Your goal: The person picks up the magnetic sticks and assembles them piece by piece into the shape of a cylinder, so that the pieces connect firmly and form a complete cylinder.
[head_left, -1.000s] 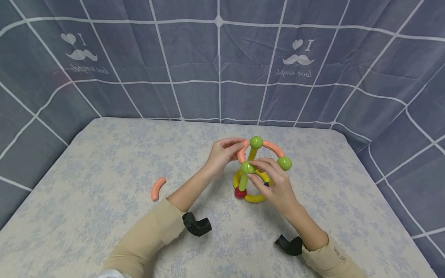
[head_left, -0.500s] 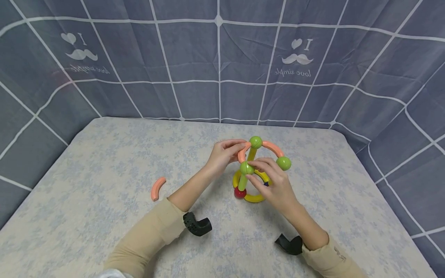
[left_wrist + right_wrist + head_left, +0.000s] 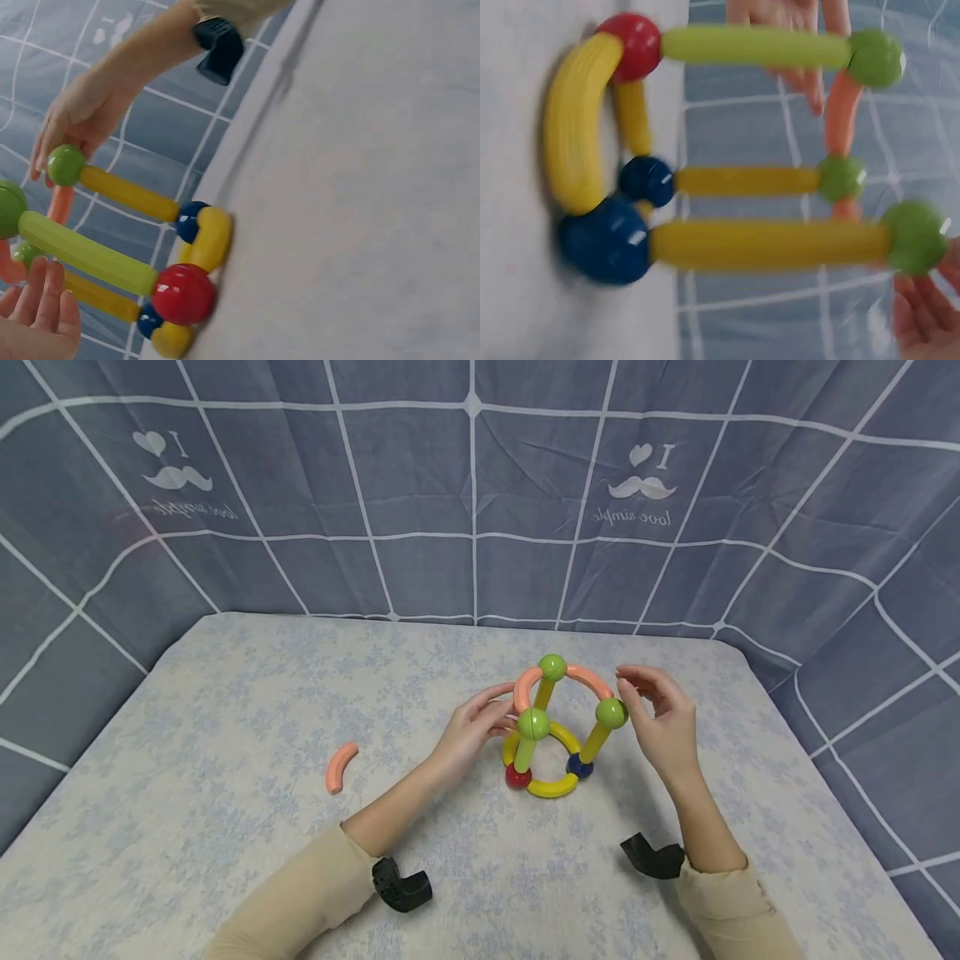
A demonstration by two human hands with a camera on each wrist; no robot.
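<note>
A toy frame of magnetic rods and balls stands upright on the table. Its base ring joins curved yellow rods (image 3: 552, 787) with a red ball (image 3: 517, 776) and two blue balls (image 3: 606, 240). Straight rods (image 3: 86, 251) rise to three green balls (image 3: 534, 724), and two curved pink rods (image 3: 588, 681) link these on top. My left hand (image 3: 468, 731) is beside the left pink rod, fingers relaxed and extended. At the right green ball (image 3: 612, 713), my right hand (image 3: 666, 722) has loosely bent fingers, tips close to the ball.
A loose curved pink rod (image 3: 341, 767) lies on the patterned tabletop (image 3: 225, 777), left of my left forearm. Dark camera mounts (image 3: 402, 885) sit on both wrists. A grey-blue curtain with white grid lines (image 3: 420, 485) hangs behind the table.
My right hand has left the front green ball and moved right to the right one. My left hand has eased off the left pink rod and drawn slightly back. The frame stays standing.
</note>
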